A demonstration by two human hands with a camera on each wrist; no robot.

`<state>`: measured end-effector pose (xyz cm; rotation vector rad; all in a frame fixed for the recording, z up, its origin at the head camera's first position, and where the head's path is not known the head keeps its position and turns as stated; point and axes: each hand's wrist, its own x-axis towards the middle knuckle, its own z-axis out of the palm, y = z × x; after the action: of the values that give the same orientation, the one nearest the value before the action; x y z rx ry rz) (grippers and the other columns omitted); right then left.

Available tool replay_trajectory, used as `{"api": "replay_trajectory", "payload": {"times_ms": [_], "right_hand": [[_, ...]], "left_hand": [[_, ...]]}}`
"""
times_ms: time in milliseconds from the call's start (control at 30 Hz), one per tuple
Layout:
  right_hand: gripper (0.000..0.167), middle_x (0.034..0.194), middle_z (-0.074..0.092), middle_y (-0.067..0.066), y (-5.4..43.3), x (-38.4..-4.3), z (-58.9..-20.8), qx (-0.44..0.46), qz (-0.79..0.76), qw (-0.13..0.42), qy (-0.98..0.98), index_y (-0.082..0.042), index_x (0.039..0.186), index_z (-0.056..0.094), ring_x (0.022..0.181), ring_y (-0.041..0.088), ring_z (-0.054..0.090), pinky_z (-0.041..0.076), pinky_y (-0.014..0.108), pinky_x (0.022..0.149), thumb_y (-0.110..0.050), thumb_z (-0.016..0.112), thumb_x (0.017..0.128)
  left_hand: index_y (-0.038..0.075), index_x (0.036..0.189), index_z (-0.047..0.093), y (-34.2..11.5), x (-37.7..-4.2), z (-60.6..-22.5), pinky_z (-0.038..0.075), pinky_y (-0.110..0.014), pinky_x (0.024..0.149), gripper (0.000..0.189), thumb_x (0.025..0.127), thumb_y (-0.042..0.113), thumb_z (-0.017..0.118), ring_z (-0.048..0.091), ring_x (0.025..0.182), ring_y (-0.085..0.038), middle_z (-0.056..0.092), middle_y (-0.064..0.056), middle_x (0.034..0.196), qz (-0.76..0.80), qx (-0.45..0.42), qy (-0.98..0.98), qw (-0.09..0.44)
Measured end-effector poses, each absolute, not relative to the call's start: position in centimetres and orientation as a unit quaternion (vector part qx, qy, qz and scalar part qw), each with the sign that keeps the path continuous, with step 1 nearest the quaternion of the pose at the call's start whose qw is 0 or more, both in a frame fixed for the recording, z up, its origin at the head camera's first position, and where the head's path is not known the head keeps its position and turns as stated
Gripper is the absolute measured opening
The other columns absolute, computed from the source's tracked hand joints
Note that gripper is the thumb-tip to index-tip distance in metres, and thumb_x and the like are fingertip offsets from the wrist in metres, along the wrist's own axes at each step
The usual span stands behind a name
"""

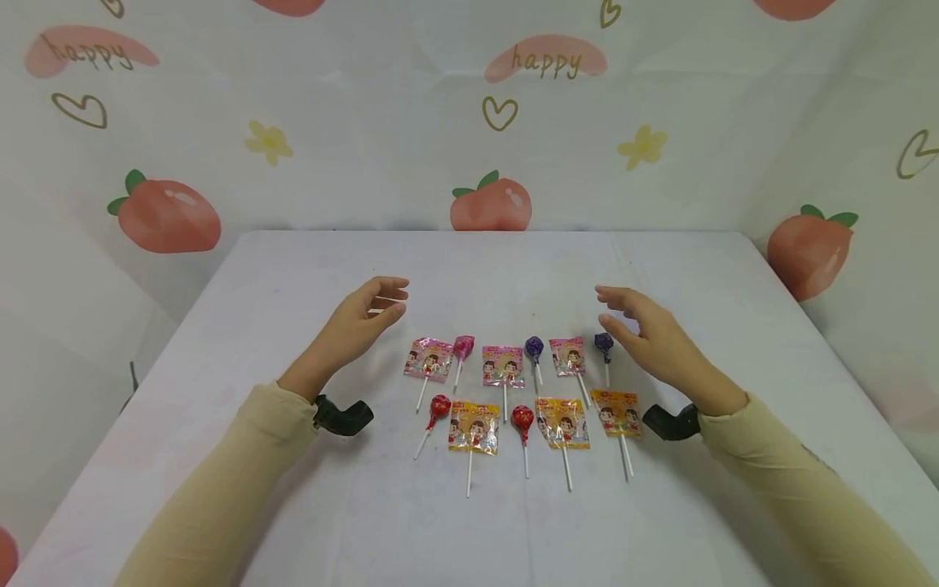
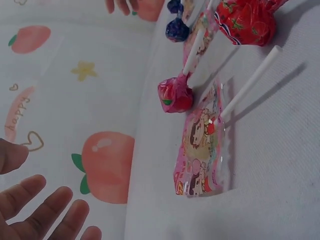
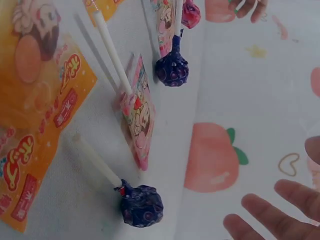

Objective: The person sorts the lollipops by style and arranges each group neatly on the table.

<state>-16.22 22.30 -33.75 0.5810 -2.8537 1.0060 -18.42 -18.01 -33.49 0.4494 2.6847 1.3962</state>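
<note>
Two rows of wrapped lollipops lie on the white table. My left hand (image 1: 361, 319), fingers loosely extended and holding nothing, hovers behind and left of a pink flat-packet lollipop (image 1: 429, 359). A pink ball lollipop (image 2: 175, 94) lies beside that packet. My right hand (image 1: 649, 333) also holds nothing; its thumb is close above a dark purple ball lollipop (image 3: 142, 206) at the right end of the back row. Another purple ball lollipop (image 1: 534, 349) lies between two pink packets. In the front row are red ball lollipops (image 1: 522, 418) and orange flat-packet lollipops (image 1: 473, 427).
The table (image 1: 367, 522) has a white cover and ends at a backdrop cloth (image 1: 367, 147) printed with peaches, hearts and flowers. A black curved piece (image 1: 345, 417) sits at the left wrist, a similar black piece (image 1: 671, 422) at the right.
</note>
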Motion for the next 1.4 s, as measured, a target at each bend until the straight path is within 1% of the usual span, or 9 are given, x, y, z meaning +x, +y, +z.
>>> {"api": "replay_trajectory", "payload": {"times_ms": [100,200,433,600,767,900,1133,1400], "right_hand": [[0.05,0.141,0.049,0.019,22.5,-16.8,-33.7,0.175,0.338,-0.02,-0.925,-0.006,0.144,0.042,0.129,0.04,0.045,0.033,0.057,0.106,-0.031,0.05,0.101],[0.051,0.144,0.046,0.018,22.6,-17.3,-33.7,0.168,0.345,-0.057,-0.922,-0.007,0.144,0.041,0.131,0.04,0.043,0.032,0.057,0.107,-0.033,0.051,0.101],[0.057,0.148,0.043,0.013,22.2,-18.3,-33.7,0.156,0.343,-0.105,-0.92,-0.01,0.143,0.043,0.135,0.037,0.04,0.029,0.059,0.108,-0.042,0.055,0.097],[0.054,0.145,0.047,0.014,21.4,-18.9,-33.7,0.176,0.336,-0.115,-0.918,-0.011,0.142,0.045,0.134,0.036,0.041,0.03,0.059,0.108,-0.037,0.057,0.097],[0.05,0.141,0.05,0.015,20.1,-19.4,-33.4,0.2,0.339,-0.117,-0.912,-0.013,0.14,0.048,0.133,0.034,0.043,0.03,0.057,0.109,-0.032,0.06,0.096],[0.05,0.141,0.051,0.013,18.9,-19.6,-33.0,0.219,0.347,-0.121,-0.904,-0.013,0.139,0.049,0.133,0.033,0.044,0.029,0.055,0.111,-0.032,0.062,0.095],[0.051,0.141,0.051,0.013,16.9,-19.8,-32.9,0.246,0.37,-0.135,-0.886,-0.014,0.139,0.049,0.132,0.03,0.045,0.03,0.05,0.111,-0.027,0.066,0.092],[0.053,0.142,0.05,0.014,14.9,-20.3,-33.4,0.269,0.373,-0.147,-0.876,-0.008,0.139,0.049,0.131,0.031,0.045,0.031,0.051,0.11,-0.021,0.068,0.091]], "left_hand": [[0.007,0.139,0.045,-18.0,-18.5,-33.5,0.04,-0.053,0.102,0.042,0.1,0.02,0.054,0.05,0.124,-0.035,0.052,-0.02,0.134,0.447,0.141,0.881,0.064],[0.007,0.14,0.044,-18.0,-18.6,-33.7,0.04,-0.054,0.102,0.044,0.099,0.021,0.056,0.049,0.126,-0.035,0.051,-0.018,0.136,0.438,0.136,0.884,0.089],[0.006,0.141,0.043,-18.0,-19.0,-34.3,0.039,-0.056,0.102,0.051,0.096,0.022,0.06,0.048,0.127,-0.036,0.05,-0.019,0.138,0.428,0.132,0.884,0.132],[0.006,0.141,0.042,-17.8,-19.0,-34.5,0.039,-0.056,0.102,0.053,0.094,0.021,0.062,0.048,0.126,-0.036,0.049,-0.02,0.138,0.425,0.13,0.883,0.15],[0.004,0.14,0.044,-17.6,-19.2,-34.7,0.039,-0.057,0.101,0.054,0.093,0.02,0.065,0.048,0.126,-0.037,0.05,-0.02,0.137,0.423,0.136,0.882,0.154],[0.003,0.139,0.045,-17.6,-19.3,-34.8,0.039,-0.056,0.102,0.055,0.092,0.021,0.066,0.048,0.125,-0.038,0.051,-0.022,0.136,0.419,0.143,0.883,0.155],[0.005,0.14,0.044,-17.4,-19.2,-34.7,0.04,-0.055,0.101,0.059,0.09,0.022,0.069,0.048,0.126,-0.037,0.05,-0.02,0.137,0.415,0.139,0.884,0.165],[0.005,0.14,0.044,-17.2,-19.6,-34.9,0.042,-0.055,0.1,0.062,0.087,0.022,0.072,0.047,0.127,-0.037,0.05,-0.02,0.137,0.415,0.139,0.882,0.177]]}}
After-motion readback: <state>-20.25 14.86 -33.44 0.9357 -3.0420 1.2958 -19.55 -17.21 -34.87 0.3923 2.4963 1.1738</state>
